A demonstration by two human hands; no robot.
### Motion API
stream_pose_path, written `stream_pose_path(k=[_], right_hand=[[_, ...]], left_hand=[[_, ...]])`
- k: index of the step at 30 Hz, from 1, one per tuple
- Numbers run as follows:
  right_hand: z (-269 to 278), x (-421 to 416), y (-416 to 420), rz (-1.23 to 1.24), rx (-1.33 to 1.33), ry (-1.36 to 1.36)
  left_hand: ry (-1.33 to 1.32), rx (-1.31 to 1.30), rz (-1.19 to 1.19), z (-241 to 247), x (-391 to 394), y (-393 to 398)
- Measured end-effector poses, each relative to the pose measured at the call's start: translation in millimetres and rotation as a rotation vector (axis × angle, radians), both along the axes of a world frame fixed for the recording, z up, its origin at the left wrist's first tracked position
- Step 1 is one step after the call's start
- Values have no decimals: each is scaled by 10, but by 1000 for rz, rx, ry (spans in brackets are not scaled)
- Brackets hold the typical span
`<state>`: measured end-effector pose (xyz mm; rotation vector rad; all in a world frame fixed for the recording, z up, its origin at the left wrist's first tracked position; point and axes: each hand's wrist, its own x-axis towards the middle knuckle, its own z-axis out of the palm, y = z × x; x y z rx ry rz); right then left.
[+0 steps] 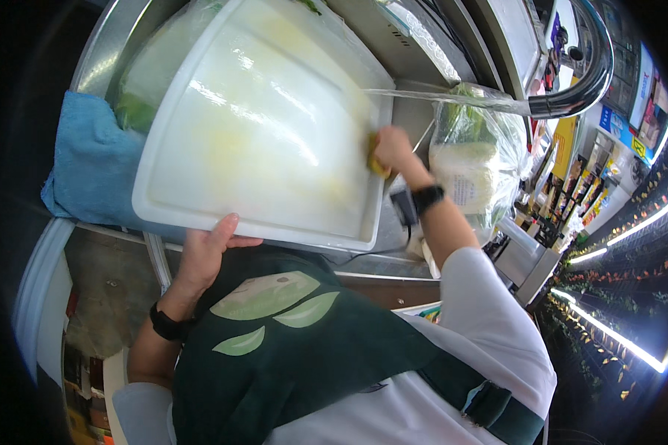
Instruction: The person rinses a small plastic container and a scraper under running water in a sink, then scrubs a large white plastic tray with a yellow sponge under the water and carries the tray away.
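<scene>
A large white plastic tray [245, 133] is tilted over the sink, its wet inner face towards me with pale yellowish patches. My left hand [211, 247] grips its near rim, thumb on top. My right hand [392, 150] presses a yellow sponge [377, 158] to the tray's right inner side; part of the sponge is hidden by the fingers. From the curved chrome faucet [570, 100] a stream of water [445, 97] runs onto the tray's right edge.
Bagged leafy vegetables [467, 167] lie right of the tray; another plastic bag of greens [150, 83] is partly covered by it at left. A blue cloth [89, 156] hangs over the metal sink's rim [97, 53]. Stocked shelves [584, 189] stand farther right.
</scene>
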<state>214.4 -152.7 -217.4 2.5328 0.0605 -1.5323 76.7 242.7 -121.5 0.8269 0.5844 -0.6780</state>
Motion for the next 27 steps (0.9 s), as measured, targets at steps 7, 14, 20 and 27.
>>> stream_pose_path(k=[7, 14, 20, 27], right_hand=[[542, -907, 263, -53, 144, -125], [-280, 192, -195, -12, 163, -425], [330, -467, 56, 145, 208, -131], [909, -1138, 466, -14, 207, 57]], left_hand=[[-39, -7, 1, -33, -7, -23], [-33, -13, -34, -109, -30, 11], [-18, 9, 9, -80, -26, -27], [-19, 23, 15, -15, 4, -54]])
